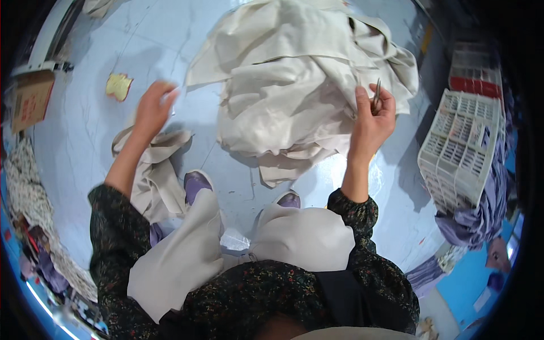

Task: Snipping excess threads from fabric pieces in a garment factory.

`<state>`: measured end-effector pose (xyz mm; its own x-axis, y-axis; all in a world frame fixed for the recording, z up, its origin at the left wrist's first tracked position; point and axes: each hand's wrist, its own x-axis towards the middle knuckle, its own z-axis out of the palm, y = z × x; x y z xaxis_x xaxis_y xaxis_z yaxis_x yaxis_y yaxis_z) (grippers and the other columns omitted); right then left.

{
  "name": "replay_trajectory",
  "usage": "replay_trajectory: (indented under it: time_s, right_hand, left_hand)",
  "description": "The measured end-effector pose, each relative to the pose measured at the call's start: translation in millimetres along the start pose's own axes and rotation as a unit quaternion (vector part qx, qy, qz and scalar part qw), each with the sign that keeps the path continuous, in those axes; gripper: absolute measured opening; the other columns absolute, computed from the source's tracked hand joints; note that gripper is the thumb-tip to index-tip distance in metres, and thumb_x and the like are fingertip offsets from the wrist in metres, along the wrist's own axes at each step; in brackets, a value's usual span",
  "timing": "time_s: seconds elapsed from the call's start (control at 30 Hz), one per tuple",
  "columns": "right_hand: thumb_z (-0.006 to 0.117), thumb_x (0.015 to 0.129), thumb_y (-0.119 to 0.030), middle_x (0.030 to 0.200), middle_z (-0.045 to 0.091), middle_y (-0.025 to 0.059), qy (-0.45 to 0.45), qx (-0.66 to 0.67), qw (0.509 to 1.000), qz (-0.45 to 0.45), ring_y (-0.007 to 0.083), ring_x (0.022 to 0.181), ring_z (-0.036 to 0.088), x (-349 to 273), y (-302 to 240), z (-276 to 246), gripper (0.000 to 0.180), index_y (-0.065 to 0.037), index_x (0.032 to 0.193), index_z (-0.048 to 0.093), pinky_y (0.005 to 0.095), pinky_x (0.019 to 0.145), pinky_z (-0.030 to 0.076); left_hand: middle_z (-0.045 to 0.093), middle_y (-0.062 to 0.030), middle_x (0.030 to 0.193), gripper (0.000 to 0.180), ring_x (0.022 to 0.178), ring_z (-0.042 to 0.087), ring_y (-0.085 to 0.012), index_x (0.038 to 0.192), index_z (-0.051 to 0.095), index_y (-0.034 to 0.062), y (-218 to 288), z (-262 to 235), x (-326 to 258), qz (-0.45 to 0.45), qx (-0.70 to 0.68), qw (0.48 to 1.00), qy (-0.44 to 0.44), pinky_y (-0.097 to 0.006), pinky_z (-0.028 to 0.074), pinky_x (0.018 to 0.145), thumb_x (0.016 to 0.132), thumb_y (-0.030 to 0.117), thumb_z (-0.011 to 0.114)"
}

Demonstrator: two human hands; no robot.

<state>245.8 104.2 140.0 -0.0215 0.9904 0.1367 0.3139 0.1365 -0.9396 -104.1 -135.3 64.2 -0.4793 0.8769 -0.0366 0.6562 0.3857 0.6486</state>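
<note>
A large heap of cream fabric lies in folds on the floor in front of me. At its right edge my right hand is closed around a small pair of thread snips, the pointed metal tip sticking up past the fingers. Whether that thumb also touches the cloth, I cannot tell. To the left of the heap, my left hand hovers with nothing in it. Its fingers are bent, slightly blurred, with a gap between thumb and fingers. Below it a smaller cream piece lies crumpled beside my left shoe.
A yellow scrap with a red edge lies on the pale tiled floor. White slatted plastic baskets stand at the right, with purple cloth beside them. At the left are a cardboard box and patterned cloth.
</note>
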Motion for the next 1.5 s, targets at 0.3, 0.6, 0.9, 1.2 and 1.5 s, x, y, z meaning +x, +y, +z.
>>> replay_trajectory:
  time_s: [0.3, 0.6, 0.9, 1.2, 1.5]
  right_hand:
    - [0.047, 0.102, -0.036, 0.061, 0.044, -0.0033, -0.176, 0.250, 0.896, 0.323, 0.0060, 0.044, 0.028, 22, 2, -4, 0.039, 0.000, 0.095, 0.061, 0.0237, 0.043, 0.022]
    - [0.044, 0.103, -0.034, 0.063, 0.044, -0.0008, -0.121, 0.352, 0.844, 0.387, 0.0063, 0.044, 0.028, 29, 23, 24, 0.037, 0.001, 0.098, 0.055, 0.0243, 0.043, 0.022]
    - [0.043, 0.104, -0.034, 0.064, 0.040, -0.0022, -0.143, 0.423, 0.775, 0.447, 0.0064, 0.045, 0.027, 25, 19, 18, 0.036, 0.000, 0.098, 0.052, 0.0241, 0.043, 0.022]
    - [0.046, 0.104, -0.034, 0.060, 0.036, -0.0043, -0.112, 0.429, 0.789, 0.424, 0.0068, 0.045, 0.025, 38, 23, 21, 0.033, -0.003, 0.096, 0.053, 0.0240, 0.043, 0.021]
    - [0.059, 0.099, -0.037, 0.058, 0.034, -0.0087, -0.120, 0.344, 0.922, 0.132, 0.0032, 0.048, 0.024, 46, 1, 0, 0.032, -0.005, 0.096, 0.060, 0.0224, 0.044, 0.017]
  left_hand:
    - [0.058, -0.0122, 0.099, 0.023, 0.097, 0.058, -0.0328, 0.101, 0.056, 0.0025, 193, 110, 108, 0.309, 0.022, 0.949, 0.055, -0.042, 0.048, 0.082, 0.083, 0.010, 0.068]
    - [0.058, -0.0123, 0.085, 0.010, 0.084, 0.058, -0.0338, 0.083, 0.054, 0.0018, 186, 110, 107, 0.269, 0.017, 0.962, 0.038, -0.043, 0.047, 0.074, 0.084, 0.004, 0.064]
    - [0.058, -0.0113, 0.085, 0.010, 0.081, 0.058, -0.0343, 0.084, 0.053, 0.0015, 169, 99, 94, 0.248, 0.010, 0.969, 0.010, -0.043, 0.045, 0.075, 0.086, 0.004, 0.063]
    - [0.060, -0.0130, 0.083, 0.007, 0.080, 0.059, -0.0339, 0.085, 0.057, 0.0015, 144, 90, 69, 0.197, -0.004, 0.980, -0.002, -0.042, 0.046, 0.072, 0.086, 0.006, 0.062]
    - [0.062, -0.0152, 0.085, 0.011, 0.079, 0.062, -0.0325, 0.089, 0.060, 0.0020, 27, 48, -45, -0.052, 0.012, 0.998, 0.013, -0.040, 0.048, 0.070, 0.086, 0.011, 0.064]
